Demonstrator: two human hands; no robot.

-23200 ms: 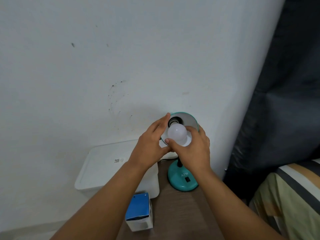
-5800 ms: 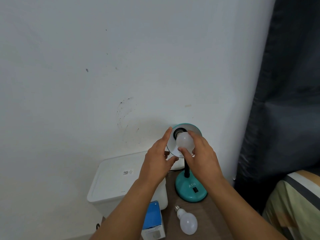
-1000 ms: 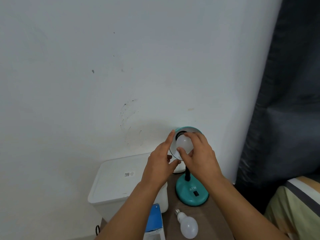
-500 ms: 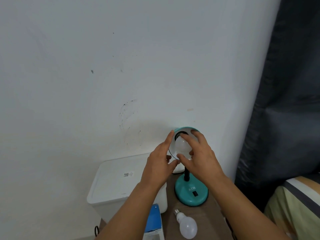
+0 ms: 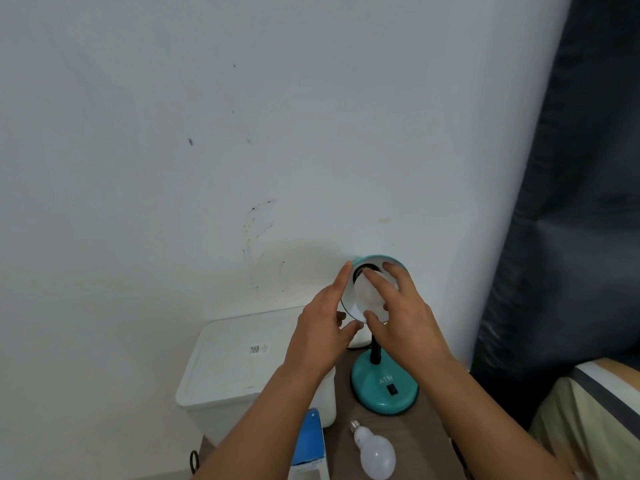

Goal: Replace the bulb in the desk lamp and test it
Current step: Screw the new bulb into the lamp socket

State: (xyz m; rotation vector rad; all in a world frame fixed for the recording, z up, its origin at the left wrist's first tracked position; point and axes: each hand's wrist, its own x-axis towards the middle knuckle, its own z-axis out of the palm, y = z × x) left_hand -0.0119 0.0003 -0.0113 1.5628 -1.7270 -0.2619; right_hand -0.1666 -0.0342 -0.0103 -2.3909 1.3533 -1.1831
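Plainly, lamp (image 5: 382, 386): teal, stood on the bench (image 5: 426, 441), shade (image 5: 349, 304) tilted toward the person.
Right hand (image 5: 403, 325): fingers (image 5: 375, 284) curled round the bulb (image 5: 369, 294) sitting in the shade.
Left hand (image 5: 322, 327): fingers straight, steadying the shade's 9 o'clock rim.
Spare bulb (image 5: 375, 453): lay at 6 o'clock of the lamp base, beside a blue box (image 5: 310, 436).

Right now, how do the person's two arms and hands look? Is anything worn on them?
Both forearms are bare from the bottom edge of the picture up to the hands; no sleeve shows. The left hand and the right hand wear no glove, and no watch, bracelet or ring can be seen on the parts in view. The fingers are bare too, with short nails.
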